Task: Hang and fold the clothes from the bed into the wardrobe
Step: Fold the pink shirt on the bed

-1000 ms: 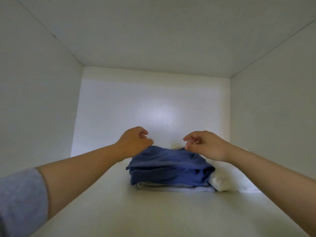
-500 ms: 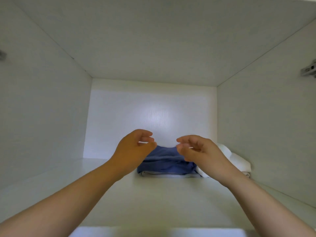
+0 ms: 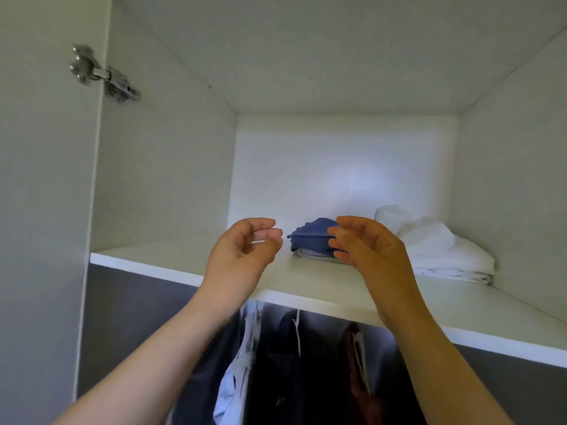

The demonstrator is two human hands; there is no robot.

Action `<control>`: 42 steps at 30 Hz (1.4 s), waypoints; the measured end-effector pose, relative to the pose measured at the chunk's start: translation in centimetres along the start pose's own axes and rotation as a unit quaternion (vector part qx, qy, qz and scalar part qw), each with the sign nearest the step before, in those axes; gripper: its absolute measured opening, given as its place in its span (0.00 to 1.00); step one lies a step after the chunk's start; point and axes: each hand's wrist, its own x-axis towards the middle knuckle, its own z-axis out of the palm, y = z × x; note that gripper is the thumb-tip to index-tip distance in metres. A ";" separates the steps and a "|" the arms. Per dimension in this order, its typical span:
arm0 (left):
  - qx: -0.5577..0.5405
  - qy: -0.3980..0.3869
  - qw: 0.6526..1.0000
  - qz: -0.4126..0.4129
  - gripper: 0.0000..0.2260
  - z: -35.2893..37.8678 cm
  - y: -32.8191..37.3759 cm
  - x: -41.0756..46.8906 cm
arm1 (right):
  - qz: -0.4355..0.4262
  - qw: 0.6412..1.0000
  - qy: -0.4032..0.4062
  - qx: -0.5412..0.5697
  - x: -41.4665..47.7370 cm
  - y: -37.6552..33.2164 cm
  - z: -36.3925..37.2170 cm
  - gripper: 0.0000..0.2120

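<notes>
Filling nearly the whole view, the white wardrobe [image 3: 159, 167] stood with its door [image 3: 40, 210] swung open at the left. Its upper shelf [image 3: 171, 259] ran across the middle, and shirts and dark garments on hangers [image 3: 276, 363] hung in the space below. A white folded pile [image 3: 441, 253] lay at the shelf's right side against the wall. Both hands were raised before the shelf's front edge, palms facing each other. The left hand [image 3: 242, 253] and the right hand [image 3: 371, 250] had loosely curled fingers and held nothing. The blue folded garment [image 3: 310, 237] rested on a thin pale folded piece farther back on the shelf, seen between the hands. The right hand's fingertips covered its right edge. A metal hinge [image 3: 104, 76] sat high on the door.
</notes>
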 end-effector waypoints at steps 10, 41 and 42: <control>0.110 0.090 0.990 0.016 0.09 -11.9 5.5 -5.3 | -0.002 0.990 -0.115 0.082 -3.7 -3.2 12.2 0.08; 0.412 0.523 0.745 0.037 0.10 -33.2 13.2 -24.5 | -0.001 0.731 -0.529 0.430 -19.3 -8.8 45.2 0.08; 0.414 0.530 0.740 0.029 0.10 -33.6 13.1 -25.3 | 0.006 0.721 -0.540 0.434 -20.3 -9.0 45.6 0.08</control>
